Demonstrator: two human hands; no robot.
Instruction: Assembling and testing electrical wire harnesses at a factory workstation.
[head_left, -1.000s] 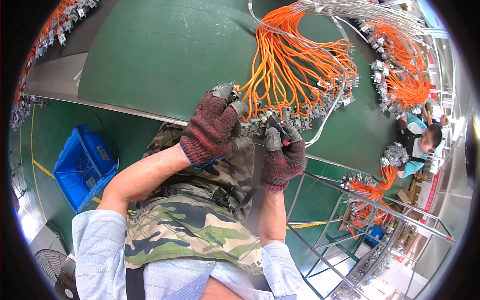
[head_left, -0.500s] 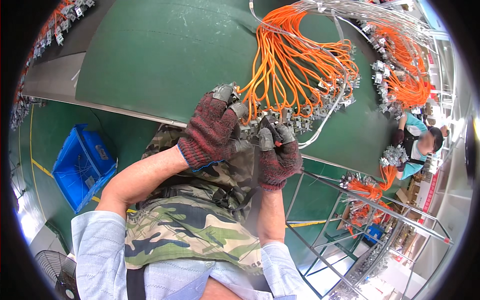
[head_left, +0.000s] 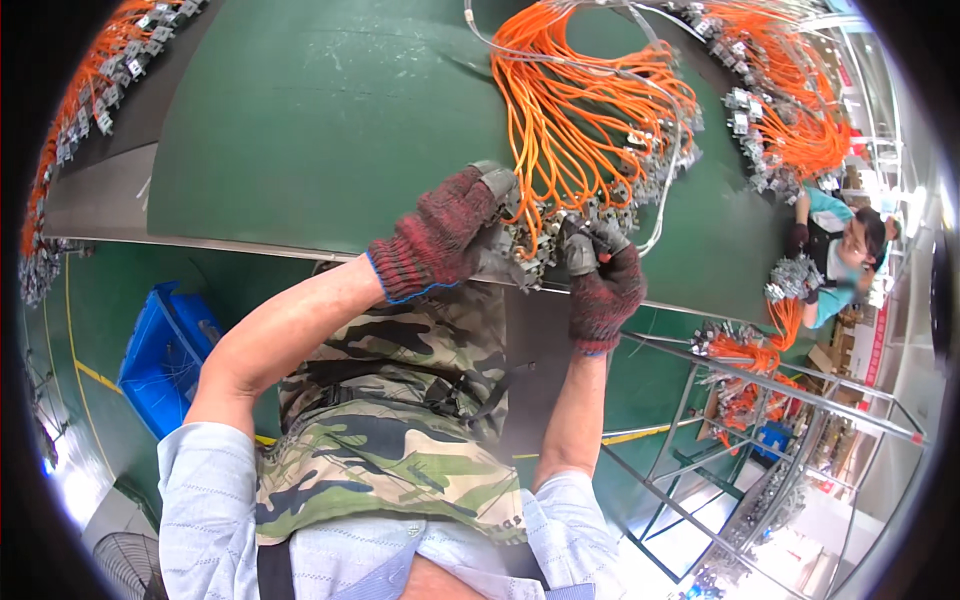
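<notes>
A large bundle of orange cables [head_left: 560, 130] lies on the green table [head_left: 320, 130], with small metal connectors [head_left: 615, 215] crowded at its near ends. My left hand [head_left: 445, 225], in a dark red and grey knit glove with taped fingertips, curls at the left side of these connectors by the table's near edge. Its fingers are closed; what lies between them is hidden. In the same kind of glove, my right hand [head_left: 607, 290] is closed around a small black tool [head_left: 590, 238], whose tip is among the connectors. The tool's exact kind is not clear.
A blue bin [head_left: 165, 360] stands on the floor at the left. More orange cable bundles [head_left: 800, 130] lie at the far right, near a person [head_left: 840, 250] holding cables. A metal frame [head_left: 760, 380] stands at the near right. A fan [head_left: 125, 560] is at the lower left.
Both my hands have moved to the right along the connectors, the right hand farther, so the gap between them is wider. The view has shifted slightly. The other person's head has lifted.
</notes>
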